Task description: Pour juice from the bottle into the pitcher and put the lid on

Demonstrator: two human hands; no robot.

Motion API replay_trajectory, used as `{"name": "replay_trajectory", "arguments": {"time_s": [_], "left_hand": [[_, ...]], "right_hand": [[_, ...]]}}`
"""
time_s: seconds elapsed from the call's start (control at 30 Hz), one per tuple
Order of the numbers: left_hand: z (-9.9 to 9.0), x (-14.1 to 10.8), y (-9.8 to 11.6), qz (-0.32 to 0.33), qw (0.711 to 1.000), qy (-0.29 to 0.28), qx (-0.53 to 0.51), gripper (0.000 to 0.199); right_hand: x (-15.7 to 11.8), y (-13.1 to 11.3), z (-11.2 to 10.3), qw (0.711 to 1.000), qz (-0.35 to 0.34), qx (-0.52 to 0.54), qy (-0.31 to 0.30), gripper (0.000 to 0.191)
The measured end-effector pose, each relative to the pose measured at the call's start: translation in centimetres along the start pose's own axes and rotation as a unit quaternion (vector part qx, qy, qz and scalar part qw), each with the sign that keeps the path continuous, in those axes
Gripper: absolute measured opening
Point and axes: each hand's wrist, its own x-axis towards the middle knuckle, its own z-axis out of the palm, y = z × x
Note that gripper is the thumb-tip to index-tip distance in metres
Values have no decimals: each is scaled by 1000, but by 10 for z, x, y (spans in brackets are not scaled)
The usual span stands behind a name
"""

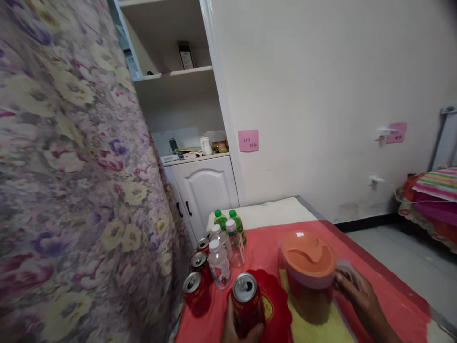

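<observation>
At the bottom centre, my left hand (pixel 233 328) is wrapped round a red can (pixel 246 302) with an opened top, held upright over the left part of a red scalloped plate (pixel 276 305). To the right, my right hand (pixel 357 290) has its fingers closed on the handle of a clear pitcher (pixel 310 295) with an orange lid (pixel 309 252). The pitcher is over a yellow cloth (pixel 324 326). Left of the held can, several red cans (pixel 194 290) stand beside clear white-capped bottles (pixel 219 267) and green-capped bottles (pixel 220 219).
A red cover (pixel 385 295) lies over the table, with a pale sheet (pixel 274 212) at its far end. A floral curtain (pixel 89 190) hangs close at the left. Behind are a white cabinet (pixel 210 186) and a wall; a bed (pixel 435 200) is at the right.
</observation>
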Motion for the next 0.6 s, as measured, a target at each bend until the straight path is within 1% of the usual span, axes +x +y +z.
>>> {"name": "replay_trajectory", "arguments": {"time_s": [0.13, 0.23, 0.33, 0.43, 0.6], "left_hand": [[-4, 4, -17, 8, 1000, 13, -10, 109], [-5, 4, -19, 2, 1000, 3, -12, 107], [-5, 2, -13, -13, 1000, 3, -1, 102], [-4, 0, -5, -10, 1000, 7, 6, 101], [2, -3, 12, -5, 999, 16, 30, 93]], "right_hand": [[-1, -6, 2, 1000, -13, -2, 7, 37], [-2, -6, 2, 1000, -19, -6, -2, 35], [-1, -2, 1, 1000, -10, -7, -7, 35], [0, 2, 1, 1000, -2, 0, -9, 36], [1, -7, 4, 1000, -19, 11, -5, 37]]}}
